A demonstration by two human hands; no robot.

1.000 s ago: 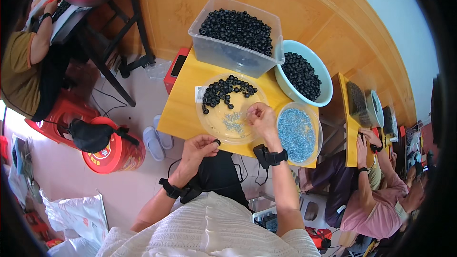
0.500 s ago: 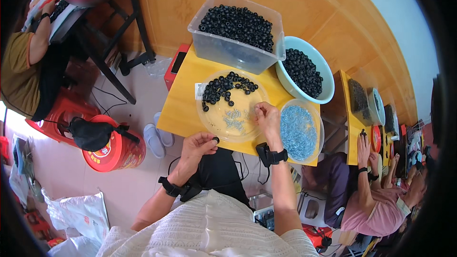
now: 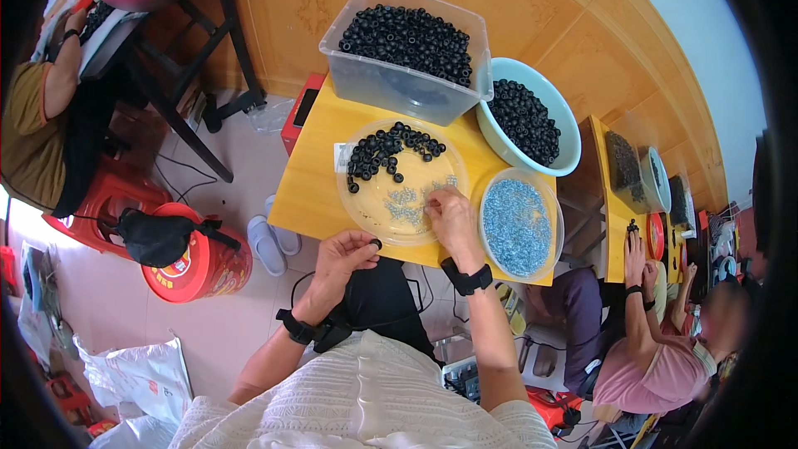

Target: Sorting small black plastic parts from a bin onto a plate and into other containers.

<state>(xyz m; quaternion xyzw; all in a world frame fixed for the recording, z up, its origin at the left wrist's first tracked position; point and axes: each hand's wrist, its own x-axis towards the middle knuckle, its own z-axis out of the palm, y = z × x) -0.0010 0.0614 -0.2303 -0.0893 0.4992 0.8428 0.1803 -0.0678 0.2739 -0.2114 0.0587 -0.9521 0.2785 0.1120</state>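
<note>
Between the thumb and forefinger of my left hand [image 3: 342, 262] is a small black ring-shaped part [image 3: 376, 243], held just off the table's front edge. My right hand [image 3: 454, 218] is over the right side of a round clear tray [image 3: 366, 220], fingers pinched together; whatever is in them is too small to make out. Black ring-shaped parts [image 3: 386, 150] lie heaped at the tray's far side. Tiny clear pieces [image 3: 405, 206] are scattered on its near middle, close to my right fingertips.
Behind the tray stands a clear plastic bin [image 3: 399, 91] of black parts. A light-blue basin [image 3: 568, 129] holds more. Right of my hand, a round clear container [image 3: 559, 245] holds small bluish pieces. Co-workers sit at both sides; a red bucket [image 3: 224, 262] stands at left.
My right hand has moved slightly left and nearer to me, further over the tray's near right part. My left hand keeps its hold on the black ring-shaped part.
</note>
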